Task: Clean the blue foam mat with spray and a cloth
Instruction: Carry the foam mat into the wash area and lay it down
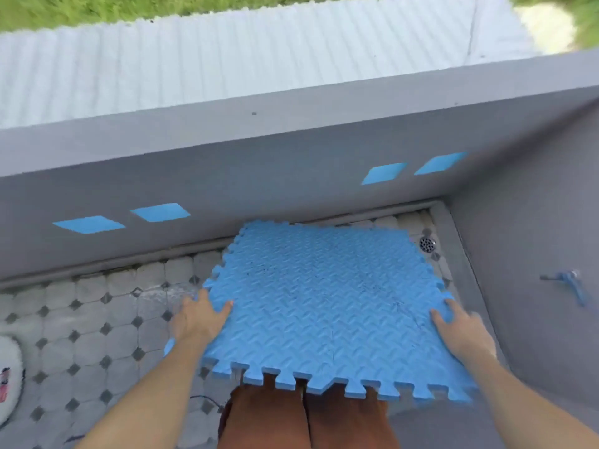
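A blue foam mat [327, 306] with jigsaw edges and a ridged surface is held up above the tiled floor, in front of my legs. Dark smudges mark its upper face. My left hand [201, 319] grips the mat's left edge, thumb on top. My right hand [460, 332] grips its right edge the same way. No spray bottle or cloth shows in the head view.
A grey parapet wall [227, 176] with blue diamond openings runs across ahead. A floor drain [427, 244] sits in the far right corner. A blue tap [570, 283] sticks out of the right wall. A white object [9, 380] lies on the tiles at far left.
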The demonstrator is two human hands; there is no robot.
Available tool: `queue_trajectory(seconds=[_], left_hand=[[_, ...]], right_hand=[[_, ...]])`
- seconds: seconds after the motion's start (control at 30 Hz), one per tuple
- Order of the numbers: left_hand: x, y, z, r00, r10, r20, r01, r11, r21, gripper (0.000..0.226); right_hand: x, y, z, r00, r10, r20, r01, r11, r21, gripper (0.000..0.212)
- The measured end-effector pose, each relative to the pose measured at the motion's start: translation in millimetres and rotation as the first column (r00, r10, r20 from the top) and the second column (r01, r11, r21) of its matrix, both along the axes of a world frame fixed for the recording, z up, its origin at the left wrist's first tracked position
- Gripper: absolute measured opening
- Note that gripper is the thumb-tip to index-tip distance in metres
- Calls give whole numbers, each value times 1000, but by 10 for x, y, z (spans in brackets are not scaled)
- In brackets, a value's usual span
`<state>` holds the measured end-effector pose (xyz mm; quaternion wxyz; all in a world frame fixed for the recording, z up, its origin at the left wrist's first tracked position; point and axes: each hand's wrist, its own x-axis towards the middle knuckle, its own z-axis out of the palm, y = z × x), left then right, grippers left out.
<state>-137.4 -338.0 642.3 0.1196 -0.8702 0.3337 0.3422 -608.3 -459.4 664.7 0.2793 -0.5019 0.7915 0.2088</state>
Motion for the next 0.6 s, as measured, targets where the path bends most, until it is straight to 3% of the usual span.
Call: queue_trajectory(seconds=[0.27, 0.6], left_hand=[[-1408, -1336, -190, 901, -433, -19, 434, 900, 36, 79], [-2646, -2371, -990, 699, -697, -162, 703, 710, -20, 88]], right_hand=[[-1423, 569, -38, 922, -385, -30, 385, 923, -19, 62], [-1978, 1590, -828, 649, -760, -43, 758, 650, -55, 60]])
